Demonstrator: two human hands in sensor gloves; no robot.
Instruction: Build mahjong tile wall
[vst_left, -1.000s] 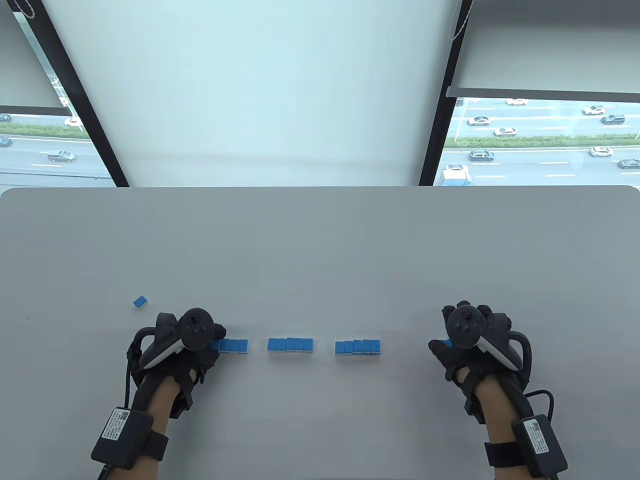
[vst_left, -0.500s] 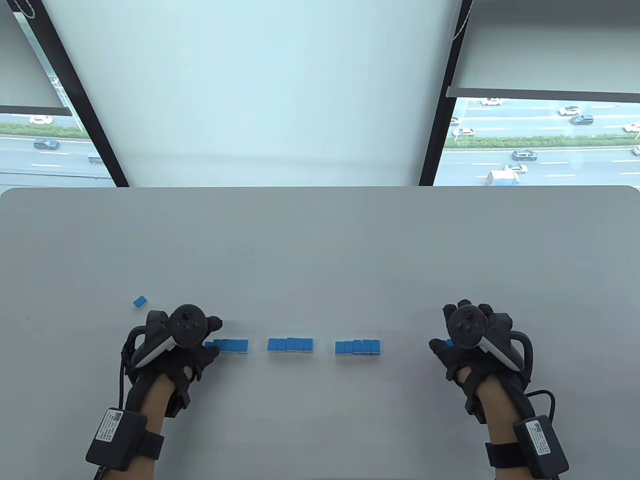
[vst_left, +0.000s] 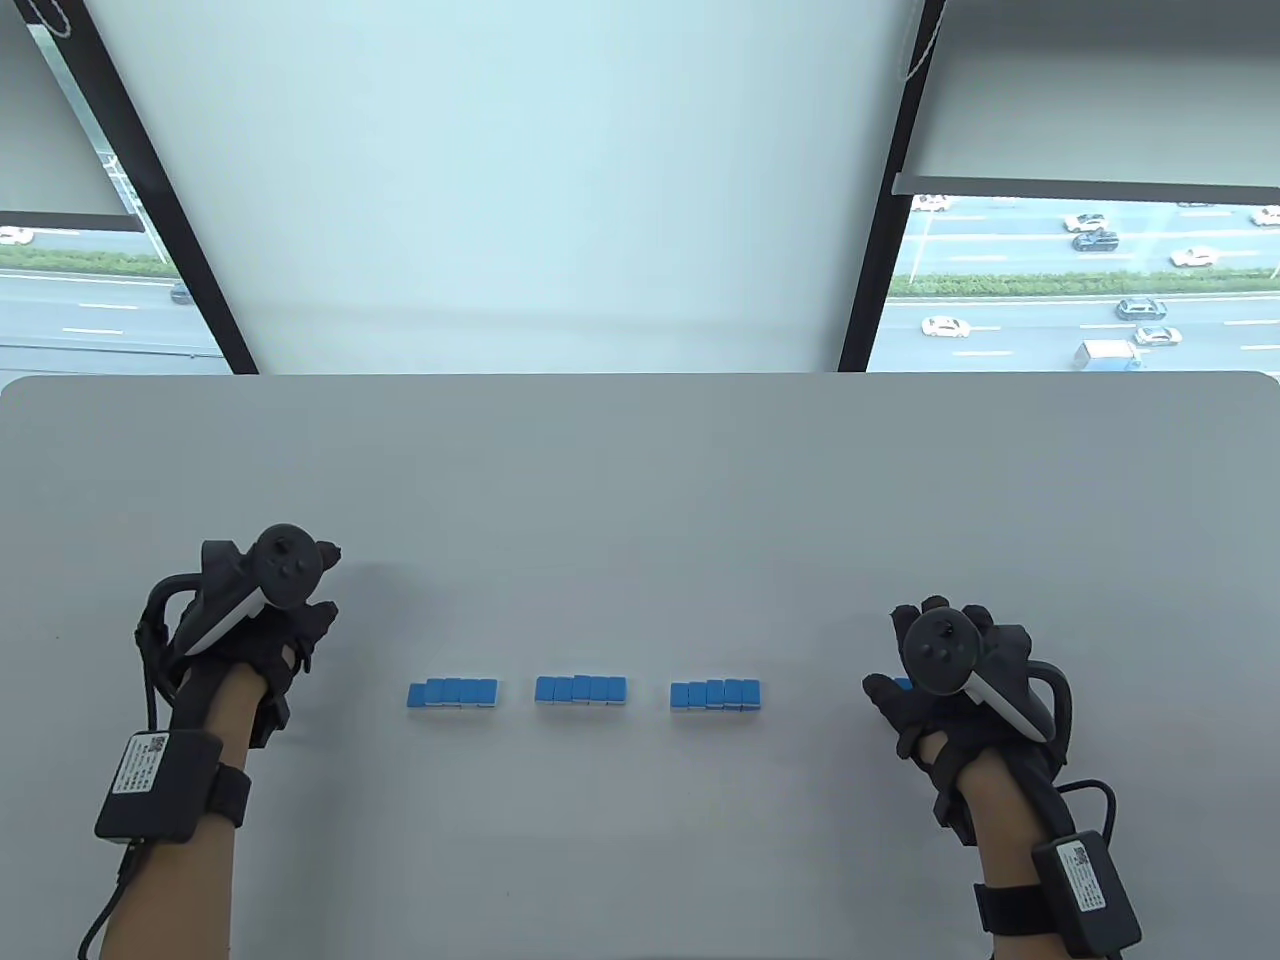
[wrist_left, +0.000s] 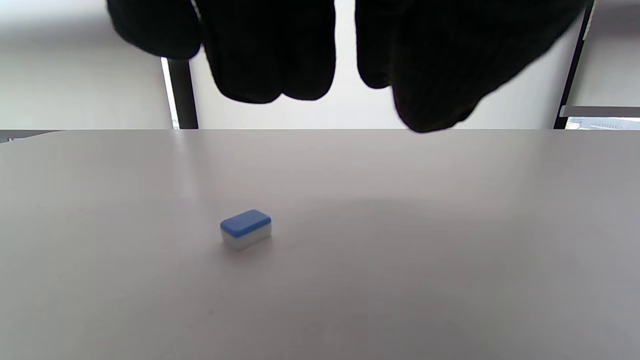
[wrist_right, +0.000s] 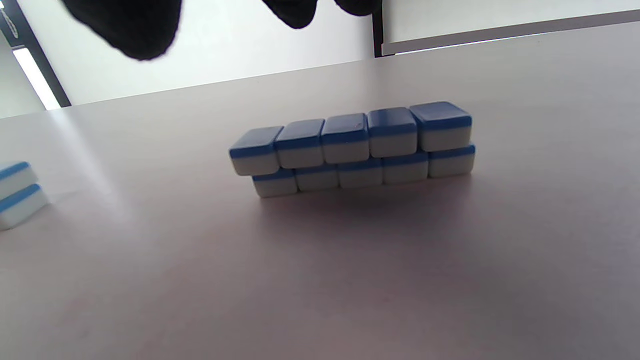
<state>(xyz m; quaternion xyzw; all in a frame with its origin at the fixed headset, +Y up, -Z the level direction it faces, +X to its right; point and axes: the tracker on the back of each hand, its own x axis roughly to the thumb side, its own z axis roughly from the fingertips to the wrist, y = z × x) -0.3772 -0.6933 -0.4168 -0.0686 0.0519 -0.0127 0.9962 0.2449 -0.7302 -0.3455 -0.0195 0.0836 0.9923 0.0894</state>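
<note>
Our left hand hangs spread above the tile. It looks small, hard, slippery; we pinch its sides.

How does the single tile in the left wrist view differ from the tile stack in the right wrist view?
The single tile lies alone, while the tile stack joins ten tiles side by side. The single tile is one layer high; the tile stack has two layers of five, with the upper row shifted a little to that view's left. Both show blue backs facing up over white bodies.
</note>
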